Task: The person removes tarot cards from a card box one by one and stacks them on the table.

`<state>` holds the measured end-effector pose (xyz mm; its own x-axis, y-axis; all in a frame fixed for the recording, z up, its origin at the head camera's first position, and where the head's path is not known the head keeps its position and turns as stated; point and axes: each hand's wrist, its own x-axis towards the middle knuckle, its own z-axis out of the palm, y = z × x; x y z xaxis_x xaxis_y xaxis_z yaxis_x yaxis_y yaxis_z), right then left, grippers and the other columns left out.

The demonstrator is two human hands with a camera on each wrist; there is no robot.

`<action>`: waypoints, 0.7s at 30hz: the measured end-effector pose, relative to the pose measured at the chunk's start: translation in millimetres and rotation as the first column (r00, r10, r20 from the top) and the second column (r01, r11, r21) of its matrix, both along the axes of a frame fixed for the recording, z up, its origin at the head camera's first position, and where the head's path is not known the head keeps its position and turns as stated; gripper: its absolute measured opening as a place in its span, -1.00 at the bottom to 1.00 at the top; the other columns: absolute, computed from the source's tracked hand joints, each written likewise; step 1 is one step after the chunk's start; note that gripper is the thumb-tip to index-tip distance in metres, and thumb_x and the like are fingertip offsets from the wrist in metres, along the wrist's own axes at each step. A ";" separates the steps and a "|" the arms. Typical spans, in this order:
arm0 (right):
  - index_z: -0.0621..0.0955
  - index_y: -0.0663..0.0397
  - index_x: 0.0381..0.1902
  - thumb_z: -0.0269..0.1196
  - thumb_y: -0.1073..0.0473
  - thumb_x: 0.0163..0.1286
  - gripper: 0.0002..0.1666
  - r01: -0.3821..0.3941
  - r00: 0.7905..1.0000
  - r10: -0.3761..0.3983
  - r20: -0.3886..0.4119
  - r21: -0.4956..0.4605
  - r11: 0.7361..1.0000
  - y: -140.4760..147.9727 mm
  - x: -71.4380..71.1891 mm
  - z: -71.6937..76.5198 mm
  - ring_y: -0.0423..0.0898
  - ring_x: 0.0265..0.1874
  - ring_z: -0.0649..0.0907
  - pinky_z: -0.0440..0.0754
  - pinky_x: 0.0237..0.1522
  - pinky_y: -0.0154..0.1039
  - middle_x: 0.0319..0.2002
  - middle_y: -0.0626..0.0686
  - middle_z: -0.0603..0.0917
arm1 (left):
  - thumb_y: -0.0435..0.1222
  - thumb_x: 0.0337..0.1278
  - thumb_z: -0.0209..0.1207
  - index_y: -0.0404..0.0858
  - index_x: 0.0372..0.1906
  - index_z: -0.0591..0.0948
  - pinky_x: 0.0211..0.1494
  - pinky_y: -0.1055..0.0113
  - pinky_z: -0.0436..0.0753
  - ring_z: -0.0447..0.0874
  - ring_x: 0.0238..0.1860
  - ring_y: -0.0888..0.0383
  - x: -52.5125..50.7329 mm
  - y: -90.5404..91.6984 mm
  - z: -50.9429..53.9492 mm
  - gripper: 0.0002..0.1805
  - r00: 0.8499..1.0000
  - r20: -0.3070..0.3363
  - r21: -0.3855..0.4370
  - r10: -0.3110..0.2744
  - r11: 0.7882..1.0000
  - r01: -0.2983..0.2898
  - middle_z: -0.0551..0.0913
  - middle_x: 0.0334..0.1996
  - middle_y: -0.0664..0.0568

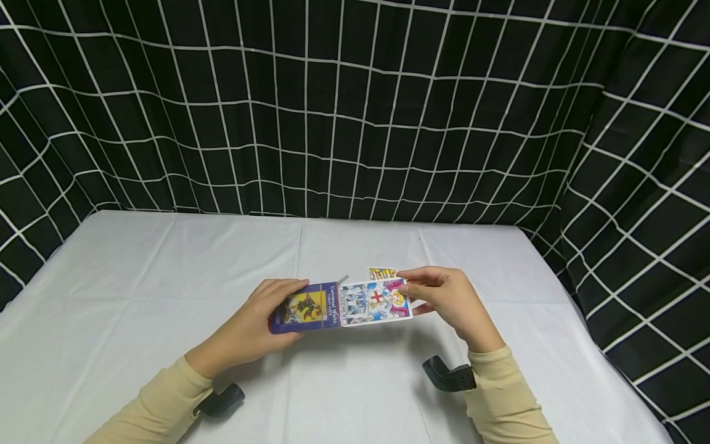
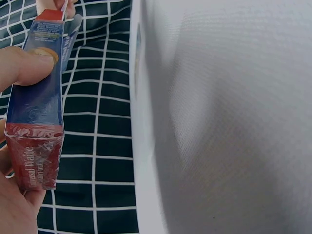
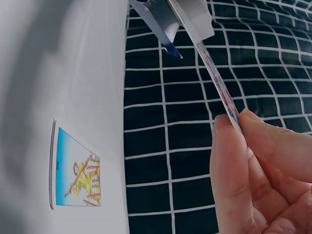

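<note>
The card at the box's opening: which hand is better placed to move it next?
Probably the right hand: it pinches the card by its outer end, while the left hand holds the box.

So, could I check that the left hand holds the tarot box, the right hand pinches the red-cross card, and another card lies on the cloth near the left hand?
Not quite: as the head view shows, the other card lies on the cloth near the right hand, not the left hand. The rest is right.

Glossy cardboard box [image 2: 38,105], smooth card [image 1: 376,302], matt tablecloth [image 1: 344,382]
</note>
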<state>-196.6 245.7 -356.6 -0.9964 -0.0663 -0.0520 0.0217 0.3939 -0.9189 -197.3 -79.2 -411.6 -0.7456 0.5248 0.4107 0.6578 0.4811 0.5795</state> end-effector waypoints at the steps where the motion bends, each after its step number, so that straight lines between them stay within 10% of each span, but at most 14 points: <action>1: 0.65 0.38 0.07 0.35 0.27 0.28 -0.58 -0.001 1.000 0.001 0.002 0.003 1.000 0.8 -0.1 0.1 -0.24 -0.40 0.71 0.76 -0.33 -0.25 -0.22 0.10 0.78 | -0.31 -0.13 0.49 -0.26 0.39 0.41 0.31 0.03 0.49 0.43 0.27 0.01 0.0 0.0 0.1 -0.14 1.000 0.002 0.000 0.000 1.000 0.000 0.53 0.29 -0.06; 21: 0.63 0.43 0.08 0.33 0.28 0.30 -0.57 -0.008 1.000 0.008 0.010 0.013 1.000 11.8 -1.3 2.9 -0.26 -0.40 0.71 0.76 -0.31 -0.25 -0.20 0.09 0.77 | -0.31 -0.14 0.49 -0.26 0.38 0.42 0.32 0.01 0.48 0.42 0.28 0.01 -0.8 -0.5 -1.4 -0.14 1.000 0.000 0.004 0.007 1.000 -0.007 0.54 0.28 -0.05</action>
